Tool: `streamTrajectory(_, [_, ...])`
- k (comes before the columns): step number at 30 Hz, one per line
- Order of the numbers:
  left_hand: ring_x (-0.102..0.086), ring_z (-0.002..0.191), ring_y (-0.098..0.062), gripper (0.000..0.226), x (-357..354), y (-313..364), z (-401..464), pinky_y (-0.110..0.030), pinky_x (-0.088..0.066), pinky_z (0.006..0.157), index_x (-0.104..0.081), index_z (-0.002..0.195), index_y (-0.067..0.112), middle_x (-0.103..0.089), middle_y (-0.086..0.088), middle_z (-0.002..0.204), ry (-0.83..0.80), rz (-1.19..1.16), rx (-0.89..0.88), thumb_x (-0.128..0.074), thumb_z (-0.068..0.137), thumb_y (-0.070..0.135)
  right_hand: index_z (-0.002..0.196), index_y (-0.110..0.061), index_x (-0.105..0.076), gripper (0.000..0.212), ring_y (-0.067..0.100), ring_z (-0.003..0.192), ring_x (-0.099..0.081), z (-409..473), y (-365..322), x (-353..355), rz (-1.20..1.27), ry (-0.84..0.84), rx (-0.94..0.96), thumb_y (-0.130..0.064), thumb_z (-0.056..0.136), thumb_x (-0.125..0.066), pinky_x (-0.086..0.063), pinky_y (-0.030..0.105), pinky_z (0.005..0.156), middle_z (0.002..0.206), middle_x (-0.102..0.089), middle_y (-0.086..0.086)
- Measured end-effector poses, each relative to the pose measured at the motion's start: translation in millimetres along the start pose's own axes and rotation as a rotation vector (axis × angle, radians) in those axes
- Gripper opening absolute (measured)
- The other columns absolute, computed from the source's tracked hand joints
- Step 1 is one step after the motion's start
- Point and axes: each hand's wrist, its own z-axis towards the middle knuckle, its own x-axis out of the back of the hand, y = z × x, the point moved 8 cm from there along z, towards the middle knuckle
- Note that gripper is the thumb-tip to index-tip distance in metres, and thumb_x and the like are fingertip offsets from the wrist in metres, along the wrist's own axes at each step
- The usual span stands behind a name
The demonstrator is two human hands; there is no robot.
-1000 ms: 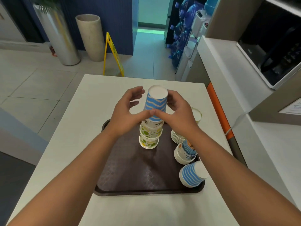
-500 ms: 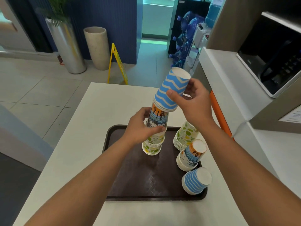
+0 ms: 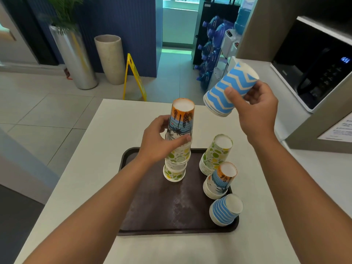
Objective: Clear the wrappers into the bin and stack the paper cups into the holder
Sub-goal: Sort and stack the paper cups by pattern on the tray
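Zigzag cup [image 3: 230, 90]: blue-and-white, upside down, tilted, held in the air right of the stack.
Right hand [image 3: 255, 109]: fingers pinching that cup.
Cup stack [image 3: 179, 141]: upside-down cups standing on the tray [image 3: 152, 216].
Left hand [image 3: 162, 141]: fingers curled round the stack's middle.
Other cups: three short stacks along the tray's right side.
Counter [image 3: 91, 178]: white, carrying the tray.

A white table [image 3: 91, 168] carries a dark brown tray [image 3: 171, 210], on which inverted cup stacks [image 3: 216, 155] stand.

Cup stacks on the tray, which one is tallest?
The stack that the left hand grips, topped by a palm-tree cup; the three by the tray's right edge are shorter.
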Motion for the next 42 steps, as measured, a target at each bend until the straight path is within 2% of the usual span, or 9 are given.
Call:
streamTrajectory(5, [-0.062, 0.107, -0.008, 0.067, 2.3, 0.9, 0.4, -0.039, -0.05, 0.098, -0.059, 0.12, 0.025, -0.066, 0.013, 0.115, 0.04, -0.024, 0.0, -0.086, 0.063, 0.048, 0.12, -0.006, -0.059, 0.049, 0.003, 0.091, -0.066, -6.4, 13.2, 5.4, -0.044, -0.008, -0.018, -0.024, 0.079, -0.08, -0.052, 0.013, 0.073, 0.11, -0.068, 0.001])
streamTrajectory(13, [-0.06, 0.109, -0.004, 0.069, -4.6, 6.6, -1.2, -0.032, -0.05, 0.098, -0.056, 0.125, 0.024, -0.063, 0.012, 0.12, 0.019, 0.013, -0.042, -0.088, 0.066, 0.039, 0.12, -0.007, -0.058, 0.051, 0.009, 0.099, -0.066, -29.8, 32.3, 3.3, -0.07, -0.053, -0.056, -0.022, 0.077, -0.081, -0.053, 0.013, 0.073, 0.111, -0.068, 0.001])
streamTrajectory(18, [-0.06, 0.108, -0.006, 0.07, -13.4, 1.4, -8.3, -0.03, -0.05, 0.097, -0.056, 0.126, 0.025, -0.061, 0.008, 0.121, 0.011, 0.02, -0.044, -0.088, 0.066, 0.039, 0.119, -0.015, -0.058, 0.052, 0.008, 0.101, -0.067, -60.6, 50.9, 18.7, -0.128, -0.06, -0.1, -0.025, 0.075, -0.083, -0.058, 0.03, 0.085, 0.112, -0.068, -0.004])
streamTrajectory(24, [-0.06, 0.11, -0.008, 0.072, -25.9, -14.1, -18.8, -0.03, -0.05, 0.097, -0.053, 0.126, 0.026, -0.059, 0.007, 0.123, -0.024, 0.054, -0.008, -0.088, 0.065, 0.042, 0.115, -0.026, -0.057, 0.054, 0.005, 0.098, -0.066, -123.9, 66.9, 63.9, -0.235, 0.026, -0.11, -0.019, 0.069, -0.086, -0.053, 0.018, 0.083, 0.108, -0.066, -0.011])
streamTrajectory(28, [-0.059, 0.111, -0.008, 0.075, -32.5, -24.7, -26.3, -0.033, -0.05, 0.098, -0.052, 0.128, 0.026, -0.059, 0.009, 0.124, -0.036, 0.065, 0.024, -0.087, 0.064, 0.044, 0.113, -0.027, -0.055, 0.057, 0.004, 0.099, -0.063, -165.6, 90.1, 88.2, -0.292, 0.066, -0.138, -0.024, 0.064, -0.085, -0.051, 0.018, 0.084, 0.108, -0.062, -0.021])
streamTrajectory(33, [-0.058, 0.112, -0.008, 0.077, -37.4, -26.8, -30.6, -0.033, -0.05, 0.097, -0.051, 0.129, 0.022, -0.059, 0.008, 0.125, -0.042, 0.066, 0.044, -0.087, 0.065, 0.044, 0.112, -0.029, -0.052, 0.06, -0.003, 0.103, -0.058, -198.4, 134.7, 91.4, -0.343, -0.002, -0.278, -0.021, 0.066, -0.088, -0.047, 0.008, 0.084, 0.111, -0.059, -0.018])
streamTrajectory(36, [-0.059, 0.109, -0.005, 0.072, -37.3, -14.4, -30.1, -0.021, -0.049, 0.094, -0.052, 0.127, 0.02, -0.061, 0.009, 0.122, -0.031, 0.045, 0.019, -0.088, 0.066, 0.038, 0.112, -0.025, -0.05, 0.059, -0.012, 0.1, -0.056, -210.5, 160.3, 88.0, -0.34, -0.052, -0.366, -0.017, 0.068, -0.088, -0.045, 0.003, 0.08, 0.108, -0.059, -0.015])
streamTrajectory(38, [-0.06, 0.106, -0.002, 0.067, -35.9, -3.4, -29.1, -0.014, -0.047, 0.091, -0.053, 0.124, 0.019, -0.063, 0.009, 0.119, -0.014, 0.021, -0.013, -0.087, 0.068, 0.036, 0.112, -0.024, -0.049, 0.06, -0.019, 0.097, -0.055, -215.7, 174.2, 85.0, -0.335, -0.087, -0.416, -0.014, 0.068, -0.088, -0.045, 0.002, 0.078, 0.106, -0.058, -0.016])
streamTrajectory(42, [-0.061, 0.103, 0.002, 0.065, -31.0, 12.9, -25.7, -0.015, -0.049, 0.089, -0.054, 0.122, 0.02, -0.064, 0.01, 0.116, 0.024, -0.015, -0.048, -0.085, 0.069, 0.042, 0.112, -0.026, -0.047, 0.061, -0.02, 0.097, -0.054, -217.4, 186.4, 81.7, -0.347, -0.128, -0.458, -0.016, 0.067, -0.088, -0.045, 0.004, 0.077, 0.104, -0.056, -0.024])
